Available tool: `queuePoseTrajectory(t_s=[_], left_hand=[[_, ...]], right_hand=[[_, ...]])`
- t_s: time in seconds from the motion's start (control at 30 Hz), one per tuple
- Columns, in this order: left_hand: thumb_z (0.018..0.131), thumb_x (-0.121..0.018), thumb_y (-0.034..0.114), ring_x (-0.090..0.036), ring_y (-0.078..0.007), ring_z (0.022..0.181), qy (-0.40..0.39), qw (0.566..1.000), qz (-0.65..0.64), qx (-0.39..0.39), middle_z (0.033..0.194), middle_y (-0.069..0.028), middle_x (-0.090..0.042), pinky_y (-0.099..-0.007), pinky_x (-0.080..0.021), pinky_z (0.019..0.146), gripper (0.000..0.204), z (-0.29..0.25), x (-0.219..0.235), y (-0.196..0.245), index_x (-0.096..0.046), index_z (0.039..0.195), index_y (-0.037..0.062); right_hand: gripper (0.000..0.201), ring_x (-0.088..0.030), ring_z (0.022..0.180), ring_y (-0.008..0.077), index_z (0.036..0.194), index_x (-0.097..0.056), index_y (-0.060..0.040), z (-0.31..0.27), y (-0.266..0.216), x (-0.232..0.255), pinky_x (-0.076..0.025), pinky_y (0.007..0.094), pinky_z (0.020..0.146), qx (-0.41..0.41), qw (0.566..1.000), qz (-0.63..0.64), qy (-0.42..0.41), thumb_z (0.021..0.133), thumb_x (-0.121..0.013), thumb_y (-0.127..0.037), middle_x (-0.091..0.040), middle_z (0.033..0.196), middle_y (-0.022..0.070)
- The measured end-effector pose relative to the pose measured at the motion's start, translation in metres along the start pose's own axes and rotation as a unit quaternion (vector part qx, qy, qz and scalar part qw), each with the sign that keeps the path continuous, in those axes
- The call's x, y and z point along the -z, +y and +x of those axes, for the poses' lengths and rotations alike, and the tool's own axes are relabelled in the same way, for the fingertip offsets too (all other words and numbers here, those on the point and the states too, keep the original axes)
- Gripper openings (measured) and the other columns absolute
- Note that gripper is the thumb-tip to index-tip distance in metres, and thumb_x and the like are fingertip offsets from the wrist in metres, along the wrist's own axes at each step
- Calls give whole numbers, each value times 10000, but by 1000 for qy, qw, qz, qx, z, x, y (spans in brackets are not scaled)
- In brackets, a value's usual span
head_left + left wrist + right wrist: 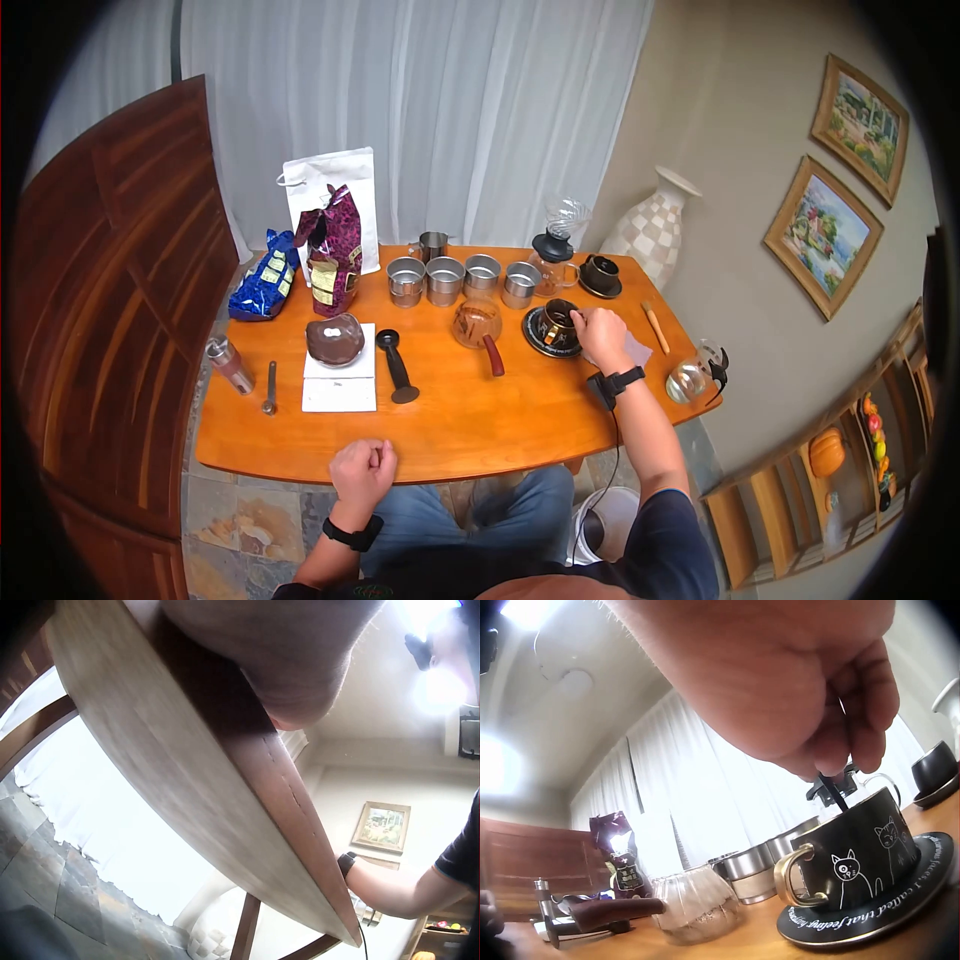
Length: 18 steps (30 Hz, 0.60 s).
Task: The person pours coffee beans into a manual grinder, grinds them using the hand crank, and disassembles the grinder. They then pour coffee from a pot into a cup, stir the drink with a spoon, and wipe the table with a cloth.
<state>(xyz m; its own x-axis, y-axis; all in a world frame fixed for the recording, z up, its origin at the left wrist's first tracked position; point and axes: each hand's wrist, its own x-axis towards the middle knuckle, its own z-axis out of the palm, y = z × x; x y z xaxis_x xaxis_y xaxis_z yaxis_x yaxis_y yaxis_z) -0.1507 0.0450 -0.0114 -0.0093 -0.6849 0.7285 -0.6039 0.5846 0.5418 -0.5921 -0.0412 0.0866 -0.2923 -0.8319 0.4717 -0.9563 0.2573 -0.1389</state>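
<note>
My right hand (602, 338) pinches a thin black handle (832, 791) that runs down into a black cup; its lower end is hidden inside. The cup (851, 859) has a gold handle and white cat drawings. It stands upright on a black saucer (900, 911) with white lettering around its rim. At the table's front edge, my left hand (362, 470) rests with its fingers curled and nothing visible in it. Only the underside of that hand (292, 682) shows in the left wrist view.
Left of the cup stands a glass pot (474, 322) with a red-brown handle. Several metal cups (445, 282) line up behind it. A dripper and glass server (552, 262) are at the back, near another black cup (600, 272). A glass kettle (688, 380) stands at the right edge.
</note>
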Motion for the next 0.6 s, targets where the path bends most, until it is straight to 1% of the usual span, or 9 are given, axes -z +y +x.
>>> queuePoseTrajectory(t_s=[0.07,0.13,0.2,0.3,0.37,0.43,0.53,0.6], left_hand=[[782,-782,44,-526,-232,483,1,1000,0,-3,548,-42,-479,-349,-400,465,216,0,0,-1,-593,690,93],[812,-771,27,-512,-213,463,-1,1000,2,-21,557,-59,-508,-324,-395,458,181,0,0,-3,-607,743,63],[811,-771,27,-510,-213,463,-2,1000,-2,-21,558,-59,-508,-322,-394,457,183,0,0,-3,-606,741,63],[809,-774,28,-508,-213,463,1,1000,-8,-18,560,-58,-507,-322,-392,457,186,0,1,-3,-606,737,65],[807,-776,28,-507,-214,464,3,1000,-10,-18,560,-57,-507,-323,-390,458,188,1,3,-1,-606,736,66],[776,-785,37,-535,-236,495,3,1000,-3,-9,561,-40,-495,-353,-407,475,209,2,4,2,-599,696,86],[776,-785,37,-539,-236,498,2,1000,-9,-6,563,-41,-497,-353,-408,478,208,2,5,2,-599,695,84],[777,-784,37,-540,-236,499,1,1000,-8,-5,564,-42,-498,-353,-409,479,208,2,5,3,-599,695,83]], right_hand=[[279,-706,776,386,911,-809,-116,-5,-1,6,-555,478,705,5,1000,5,0,945,-661,-351,-724,795,191],[277,-710,760,380,909,-812,-127,-10,-5,11,-560,474,693,13,1000,11,1,944,-657,-353,-727,793,187],[279,-711,753,378,918,-815,-132,-12,-11,15,-559,470,689,22,1000,16,-5,944,-661,-362,-728,798,187],[273,-706,789,387,938,-811,-115,-8,-12,8,-559,469,713,26,999,28,-14,940,-676,-352,-730,820,182],[274,-709,772,380,932,-815,-128,-5,-13,1,-557,466,701,31,999,36,-2,941,-671,-361,-729,807,182],[276,-712,755,373,927,-818,-141,-2,-13,-6,-555,463,689,35,998,45,8,943,-666,-371,-728,794,183],[268,-715,760,370,930,-820,-146,3,-12,-11,-557,464,691,26,999,41,18,939,-673,-370,-730,790,178],[251,-704,778,389,940,-815,-119,4,-11,-13,-553,475,703,2,1000,19,14,939,-684,-333,-725,808,193]])
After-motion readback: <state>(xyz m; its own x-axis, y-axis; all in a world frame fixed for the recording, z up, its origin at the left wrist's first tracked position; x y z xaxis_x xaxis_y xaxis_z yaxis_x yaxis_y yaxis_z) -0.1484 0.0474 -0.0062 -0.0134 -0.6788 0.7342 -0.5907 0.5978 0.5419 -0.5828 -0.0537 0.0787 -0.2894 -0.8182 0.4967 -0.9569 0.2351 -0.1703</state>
